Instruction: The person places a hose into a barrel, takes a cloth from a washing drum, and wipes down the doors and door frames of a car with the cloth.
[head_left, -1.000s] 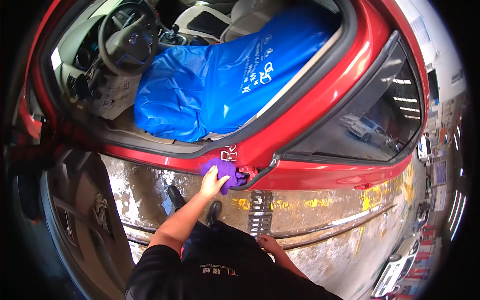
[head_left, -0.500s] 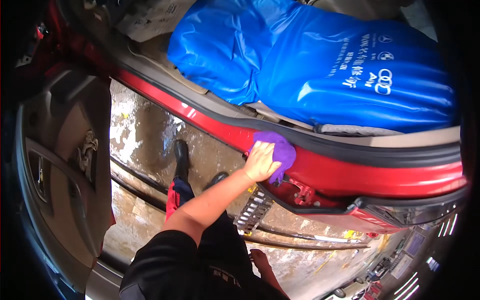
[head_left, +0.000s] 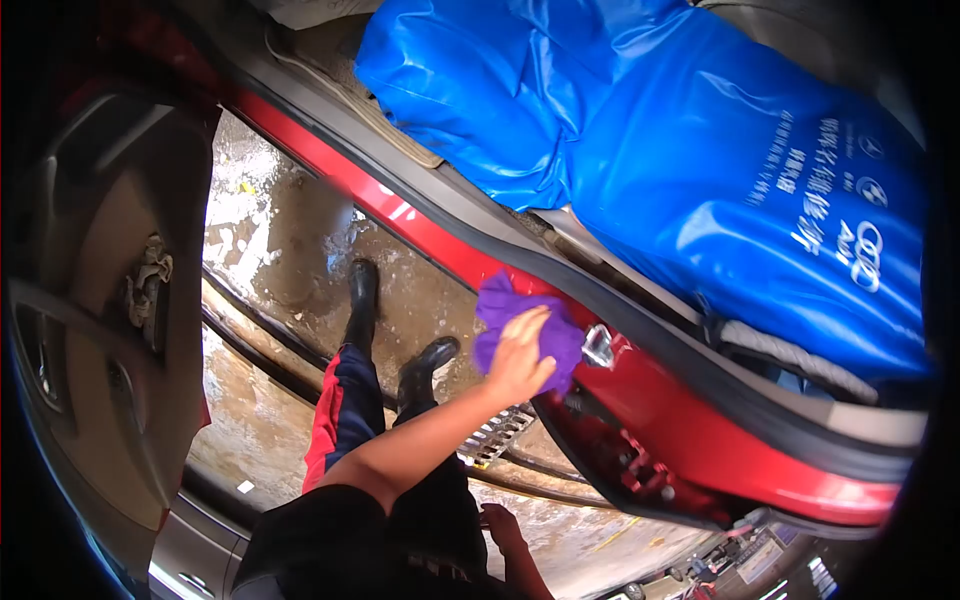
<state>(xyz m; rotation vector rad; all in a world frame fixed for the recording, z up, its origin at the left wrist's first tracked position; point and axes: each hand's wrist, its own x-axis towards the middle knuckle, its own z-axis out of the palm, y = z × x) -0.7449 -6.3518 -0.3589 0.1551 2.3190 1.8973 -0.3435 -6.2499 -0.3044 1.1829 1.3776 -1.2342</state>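
My left hand [head_left: 522, 358] presses a purple cloth [head_left: 495, 315] against the red painted door frame [head_left: 650, 390] of a car. Its fingers are bent over the cloth, which lies bunched beneath them. Just right of the cloth a shiny metal door striker [head_left: 598, 346] shows. Lower down at my side hangs my right hand [head_left: 503, 527], its fingers curled in; anything inside them is hidden. A black rubber seal [head_left: 540, 262] runs along the frame's inner edge.
A blue plastic cover [head_left: 660, 170] with white lettering drapes the seat. On the left stands an open door [head_left: 110, 230] with a crumpled rag [head_left: 150, 280] in its pocket. The floor [head_left: 300, 220] is wet, with a metal grate [head_left: 497, 437]. My black boots [head_left: 363, 300] stand there.
My left hand and the purple cloth have shifted along the red frame, and the metal striker now shows beside the cloth. The view has turned, and the lower latch area appears farther right and down.
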